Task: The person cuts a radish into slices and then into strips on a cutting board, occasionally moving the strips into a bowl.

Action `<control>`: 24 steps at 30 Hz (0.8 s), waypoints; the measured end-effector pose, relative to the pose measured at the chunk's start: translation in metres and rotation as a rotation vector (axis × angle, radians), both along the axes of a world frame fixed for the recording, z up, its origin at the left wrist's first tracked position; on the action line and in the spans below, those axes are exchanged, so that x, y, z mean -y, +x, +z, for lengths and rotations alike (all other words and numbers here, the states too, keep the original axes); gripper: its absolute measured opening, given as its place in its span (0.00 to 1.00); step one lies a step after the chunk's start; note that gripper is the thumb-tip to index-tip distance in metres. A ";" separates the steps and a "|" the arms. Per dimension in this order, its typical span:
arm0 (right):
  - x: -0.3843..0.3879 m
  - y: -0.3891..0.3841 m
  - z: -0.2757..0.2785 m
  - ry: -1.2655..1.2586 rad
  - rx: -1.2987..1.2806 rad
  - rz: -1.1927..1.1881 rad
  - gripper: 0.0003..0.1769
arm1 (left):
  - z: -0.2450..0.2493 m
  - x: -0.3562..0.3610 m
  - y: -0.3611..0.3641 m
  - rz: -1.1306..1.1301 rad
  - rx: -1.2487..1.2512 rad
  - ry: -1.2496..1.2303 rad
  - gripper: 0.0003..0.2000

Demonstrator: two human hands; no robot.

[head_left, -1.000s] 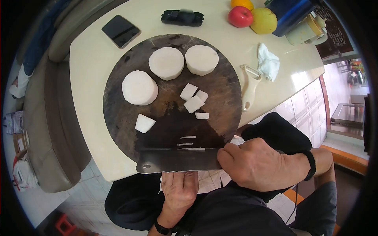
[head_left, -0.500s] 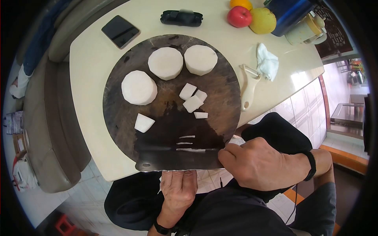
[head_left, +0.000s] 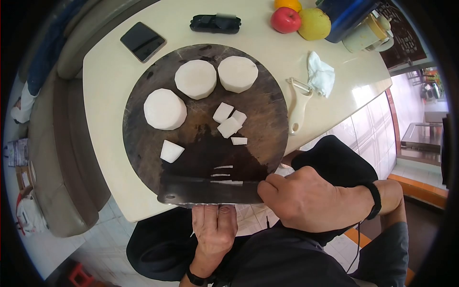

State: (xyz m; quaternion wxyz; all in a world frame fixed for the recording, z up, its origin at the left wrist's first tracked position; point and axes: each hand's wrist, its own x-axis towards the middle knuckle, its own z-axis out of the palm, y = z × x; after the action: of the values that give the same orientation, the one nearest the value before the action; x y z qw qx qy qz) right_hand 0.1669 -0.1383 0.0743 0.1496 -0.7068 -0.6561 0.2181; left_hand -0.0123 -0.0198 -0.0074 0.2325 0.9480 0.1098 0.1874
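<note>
My right hand (head_left: 306, 198) is closed around the handle end of a cleaver (head_left: 210, 192), whose broad dark blade lies across the near edge of the round cutting board (head_left: 260, 112). Just below the blade, my left hand (head_left: 215, 227) has its fingers pressed together; the blade hides their tips and whatever they hold. Thin white strips (head_left: 221, 175) lie along the far side of the blade. Beyond them are several small cut pieces of what looks like white radish (head_left: 230, 127), with one lone chunk (head_left: 171, 151) to the left. Three thick peeled rounds (head_left: 195, 79) stand farther back.
Right of the board lie a peeler (head_left: 299, 112) and a white cloth (head_left: 320, 74). At the back are a phone (head_left: 143, 42), a black case-like object (head_left: 215, 23), a red apple (head_left: 285, 20), a yellow-green fruit (head_left: 314, 24) and a blue cylinder (head_left: 346, 16). A sofa (head_left: 71, 158) is at left.
The view has shifted slightly, so the board and its contents appear a little farther left. The cleaver blade sits slightly higher and more to the left in view. Both hands keep their grip.
</note>
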 end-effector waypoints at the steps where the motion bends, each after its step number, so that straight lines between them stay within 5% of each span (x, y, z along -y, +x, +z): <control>1: 0.002 0.001 0.004 -0.049 -0.023 0.012 0.14 | 0.000 0.000 0.001 0.005 0.012 0.029 0.13; 24: 0.002 -0.002 0.005 -0.138 -0.099 -0.042 0.08 | 0.000 0.001 0.001 0.023 0.041 0.012 0.12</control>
State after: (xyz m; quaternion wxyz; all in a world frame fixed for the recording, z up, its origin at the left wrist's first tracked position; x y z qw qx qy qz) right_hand 0.1647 -0.1406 0.0791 0.1374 -0.7175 -0.6162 0.2944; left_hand -0.0118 -0.0207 -0.0073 0.2270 0.9440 0.1145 0.2102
